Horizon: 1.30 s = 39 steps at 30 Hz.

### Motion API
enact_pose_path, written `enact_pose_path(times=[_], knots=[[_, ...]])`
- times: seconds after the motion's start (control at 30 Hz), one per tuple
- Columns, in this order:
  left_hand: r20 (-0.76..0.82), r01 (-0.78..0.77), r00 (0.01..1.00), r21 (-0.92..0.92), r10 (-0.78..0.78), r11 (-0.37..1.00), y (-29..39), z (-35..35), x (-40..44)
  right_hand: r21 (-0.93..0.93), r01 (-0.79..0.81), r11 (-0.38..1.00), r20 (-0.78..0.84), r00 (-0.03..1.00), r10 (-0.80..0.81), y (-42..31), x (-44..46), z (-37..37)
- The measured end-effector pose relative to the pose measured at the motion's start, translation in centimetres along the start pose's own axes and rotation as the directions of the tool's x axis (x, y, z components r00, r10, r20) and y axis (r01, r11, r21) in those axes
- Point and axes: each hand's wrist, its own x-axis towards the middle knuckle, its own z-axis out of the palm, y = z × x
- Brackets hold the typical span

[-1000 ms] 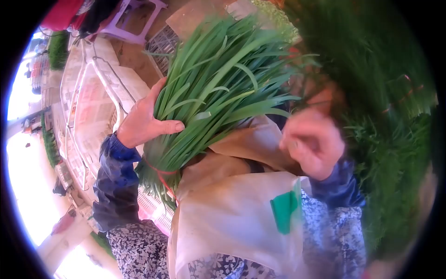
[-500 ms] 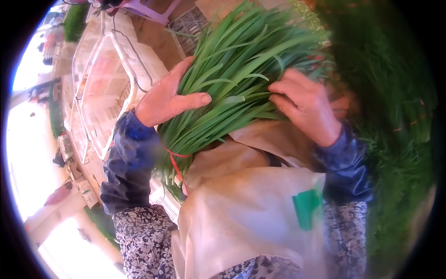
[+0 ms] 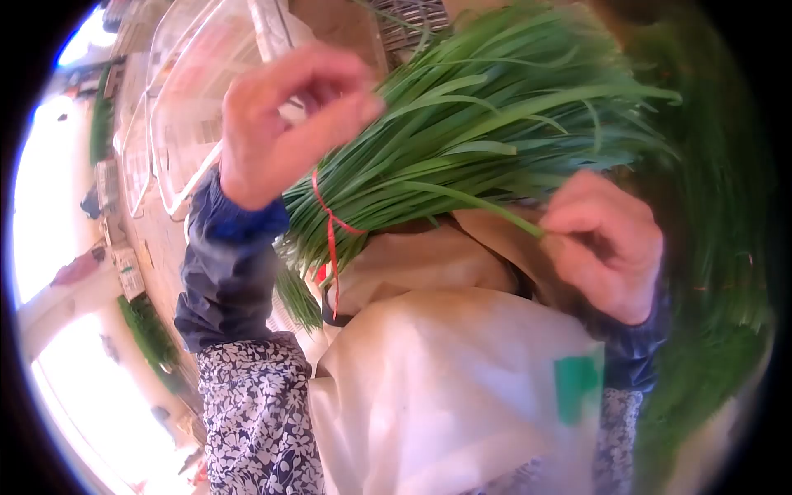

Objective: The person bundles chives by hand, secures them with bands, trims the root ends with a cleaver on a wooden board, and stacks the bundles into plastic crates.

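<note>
A large bundle of long flat green leaves, like garlic chives [image 3: 462,124], lies across my lap, bound near its left end by a red tie [image 3: 331,216]. My left hand [image 3: 285,124] is raised over the bundle's left part, blurred, its fingers curled round to the thumb. Whether anything is between those fingertips I cannot make out. To the right, my right hand [image 3: 606,243] pinches the tip of a single chive leaf [image 3: 495,210] between thumb and fingers. That leaf is stretched out from the near side of the bundle, above my pale apron [image 3: 445,371].
White plastic baskets [image 3: 177,186] stand at the left. A dark grey crate [image 3: 408,29] sits behind the bundle. More green leaves [image 3: 709,330] are heaped along the right side, in shadow.
My left hand has lifted off the bundle and its fingers have curled in. My right hand has moved right and down, drawing a leaf outward. The view has shifted.
</note>
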Motion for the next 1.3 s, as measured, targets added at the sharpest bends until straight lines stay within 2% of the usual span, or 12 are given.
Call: enact_pose_path(times=[0.03, 0.1, 0.17, 0.23, 0.4, 0.53, 0.67, 0.77, 0.9, 0.97, 1.1, 1.3], knots=[[-0.010, 0.008, 1.000, 0.004, -0.008, 1.000, 0.8, -0.3, -0.8, 0.004, 0.005, 1.000, 0.013, 1.000, -0.005, -0.4, 0.2, 0.1], [0.285, -0.173, 0.945, 0.011, 0.163, 0.985, 2.0, -0.6, -1.9, 0.108, 0.012, 0.994, 0.107, 0.994, -0.024, -1.1, 0.8, 0.0], [0.230, -0.198, 0.954, 0.000, 0.192, 0.980, 1.4, 1.1, -3.3, 0.148, 0.014, 0.989, 0.174, 0.984, -0.040, -1.5, 1.3, -0.1], [0.260, -0.250, 0.948, 0.254, 0.183, 0.934, 1.7, 2.4, -4.4, 0.210, 0.039, 0.977, 0.225, 0.970, -0.088, -1.8, 1.5, 0.5], [0.280, -0.354, 0.927, 0.432, 0.250, 0.829, 1.8, 3.2, -6.8, 0.286, 0.098, 0.953, 0.389, 0.897, -0.209, -1.8, 1.6, 2.1], [0.170, -0.299, 0.954, 0.442, 0.249, 0.846, 1.5, 2.8, -8.6, 0.158, 0.170, 0.973, 0.249, 0.946, -0.206, 0.4, 3.0, 3.8], [0.042, -0.180, 0.984, 0.267, 0.175, 0.947, 1.5, 2.6, -10.8, -0.061, 0.182, 0.981, 0.023, 0.983, -0.181, 1.8, 3.8, 7.4], [-0.044, -0.084, 0.995, 0.159, 0.092, 0.984, 1.6, 2.6, -12.5, -0.270, 0.180, 0.946, 0.031, 0.983, -0.179, 2.8, 4.9, 8.5], [-0.117, 0.046, 0.992, -0.010, -0.047, 0.999, 2.2, 2.8, -14.9, -0.333, 0.165, 0.929, 0.063, 0.986, -0.153, 2.6, 5.8, 8.9], [-0.144, 0.039, 0.989, -0.019, -0.041, 0.999, 2.7, 2.7, -16.0, -0.408, 0.086, 0.909, 0.075, 0.995, -0.061, 1.9, 6.0, 9.1], [-0.192, 0.062, 0.977, -0.170, -0.095, 0.984, 3.8, 2.4, -18.0, -0.479, 0.130, 0.868, 0.026, 0.991, -0.134, 2.0, 6.1, 10.4], [-0.523, -0.129, 0.852, -0.265, -0.030, 0.955, 4.0, 1.4, -17.7, -0.556, 0.162, 0.815, 0.027, 0.984, -0.177, 1.0, 5.5, 10.7]])
